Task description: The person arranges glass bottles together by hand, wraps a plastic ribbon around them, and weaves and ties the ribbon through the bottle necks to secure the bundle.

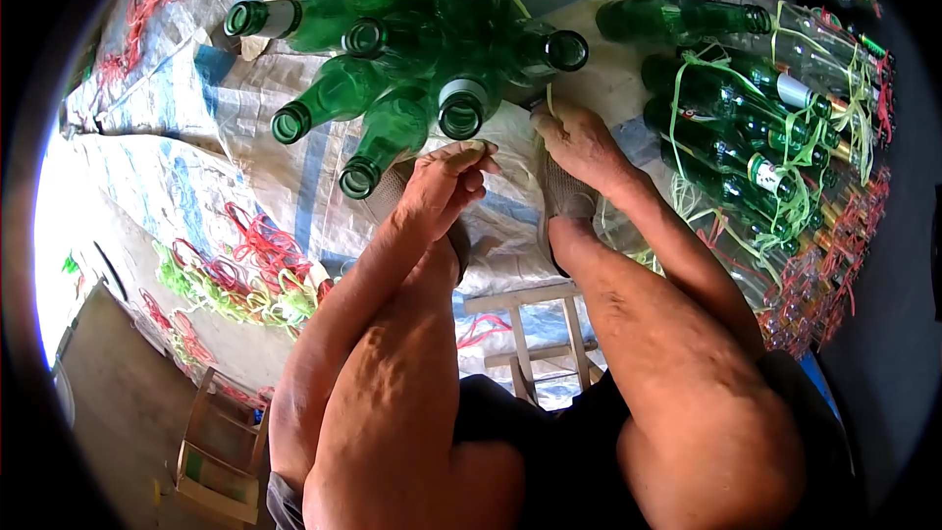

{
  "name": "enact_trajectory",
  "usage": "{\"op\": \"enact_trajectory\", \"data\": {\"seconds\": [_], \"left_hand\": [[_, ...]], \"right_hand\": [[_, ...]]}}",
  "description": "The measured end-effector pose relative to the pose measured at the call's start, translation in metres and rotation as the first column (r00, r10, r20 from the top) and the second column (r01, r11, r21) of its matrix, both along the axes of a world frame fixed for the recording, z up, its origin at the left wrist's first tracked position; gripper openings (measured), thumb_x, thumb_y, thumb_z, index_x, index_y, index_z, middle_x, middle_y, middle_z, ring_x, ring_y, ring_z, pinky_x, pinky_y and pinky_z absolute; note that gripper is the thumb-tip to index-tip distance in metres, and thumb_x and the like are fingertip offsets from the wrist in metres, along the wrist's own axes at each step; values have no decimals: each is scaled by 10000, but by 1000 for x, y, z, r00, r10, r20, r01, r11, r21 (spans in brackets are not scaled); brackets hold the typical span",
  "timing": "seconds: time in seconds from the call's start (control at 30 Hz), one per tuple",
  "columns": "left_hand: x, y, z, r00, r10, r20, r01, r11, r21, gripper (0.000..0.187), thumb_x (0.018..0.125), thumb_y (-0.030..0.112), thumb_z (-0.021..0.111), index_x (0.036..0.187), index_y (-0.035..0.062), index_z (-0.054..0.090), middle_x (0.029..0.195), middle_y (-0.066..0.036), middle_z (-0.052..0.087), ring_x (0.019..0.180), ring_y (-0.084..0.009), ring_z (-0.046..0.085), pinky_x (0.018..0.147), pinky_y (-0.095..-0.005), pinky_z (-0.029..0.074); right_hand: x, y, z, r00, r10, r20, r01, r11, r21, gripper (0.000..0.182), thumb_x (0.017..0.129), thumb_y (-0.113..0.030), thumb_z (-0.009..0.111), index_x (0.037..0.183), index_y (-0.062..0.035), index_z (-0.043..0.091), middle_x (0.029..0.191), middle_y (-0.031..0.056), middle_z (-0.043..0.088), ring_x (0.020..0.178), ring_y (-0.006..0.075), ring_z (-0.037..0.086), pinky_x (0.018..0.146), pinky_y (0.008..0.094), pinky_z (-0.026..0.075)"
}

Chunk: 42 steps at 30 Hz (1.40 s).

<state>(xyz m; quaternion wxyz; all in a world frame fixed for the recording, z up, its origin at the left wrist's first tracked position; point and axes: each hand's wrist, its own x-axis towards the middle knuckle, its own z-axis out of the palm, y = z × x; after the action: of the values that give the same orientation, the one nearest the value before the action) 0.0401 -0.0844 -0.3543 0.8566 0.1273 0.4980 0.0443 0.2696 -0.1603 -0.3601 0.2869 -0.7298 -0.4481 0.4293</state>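
A cluster of green glass bottles (397,44) stands upright in front of me, mouths toward my head. My left hand (451,182) is closed in a pinch just below the nearest bottles, thumb against the fingers; anything between the fingertips is too small to make out. Beside my shoe (567,194), to the right of the cluster, my right hand (581,142) is also closed. A thin pale plastic string (549,96) shows at its fingertips. How far the string runs around the bottles is hidden.
At right lie bundles of green bottles (711,103) tied with light green string, and a loose green bottle (677,18). Red and green strings (260,265) lie in a heap at left on the blue-and-white sheet (255,103). A wooden stool (520,304) shows between my legs.
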Motion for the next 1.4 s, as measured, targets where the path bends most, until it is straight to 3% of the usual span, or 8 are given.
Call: {"op": "enact_trajectory", "data": {"seconds": [0.13,0.27,0.47,0.77,1.0,1.1,1.2,1.4], "left_hand": [[14,1,-10,996,0,93,1,1000,-16,218,1071,207,612,1174,25,674,1001,-74,754,734,-117,620,722,-306,543],[33,5,-9,989,18,147,-17,1000,-8,240,1091,234,583,1193,33,665,1106,-111,752,926,-173,695,874,-343,575],[48,-8,-9,989,47,138,-47,999,-5,281,1114,254,523,1237,21,623,1264,-159,705,1139,-247,674,978,-404,544],[59,3,-1,963,-44,264,60,997,-53,252,1124,272,482,1094,47,591,1127,-130,707,962,-230,655,844,-407,520],[58,3,-13,952,85,295,-83,996,-20,177,1097,219,540,1031,63,592,862,-28,567,715,-141,458,759,-337,446],[56,3,-16,946,88,312,-87,996,-19,169,1093,217,555,1034,63,593,871,-18,580,692,-112,425,710,-305,410],[57,5,-13,949,69,308,-63,998,-29,175,1101,219,539,1039,64,592,862,-12,578,670,-99,406,674,-283,390],[59,0,-5,963,123,240,-99,989,-107,198,1121,229,507,1070,59,595,875,-15,597,671,-97,410,660,-278,387]], "right_hand": [[8,-14,16,997,36,65,-31,997,-74,250,1016,-209,570,969,24,647,875,295,668,826,503,657,727,536,519],[15,-33,20,977,207,-48,-210,975,-71,371,1045,-296,569,946,30,716,837,221,719,792,346,709,738,418,540],[3,-34,26,862,121,-493,-319,885,-340,465,1059,-359,486,942,30,711,651,86,614,618,166,598,597,331,472],[-5,-26,24,747,-235,-622,-260,759,-597,408,1044,-363,549,1048,10,714,725,72,649,489,144,564,466,294,458],[10,-32,23,303,-472,-828,-127,841,-526,296,1034,-192,633,1259,-3,667,1130,111,716,1010,205,690,871,357,593],[16,-24,23,133,-593,-794,-21,800,-600,304,1057,-260,608,1231,-20,676,1073,97,726,961,197,701,861,349,590],[8,-16,31,415,-653,-633,115,728,-675,297,1067,-319,594,1125,-39,672,920,37,695,730,109,629,697,282,549],[1,-3,1,173,-720,-672,207,694,-690,194,989,-277,692,908,-108,641,693,-65,499,516,42,375,508,243,357]]}}
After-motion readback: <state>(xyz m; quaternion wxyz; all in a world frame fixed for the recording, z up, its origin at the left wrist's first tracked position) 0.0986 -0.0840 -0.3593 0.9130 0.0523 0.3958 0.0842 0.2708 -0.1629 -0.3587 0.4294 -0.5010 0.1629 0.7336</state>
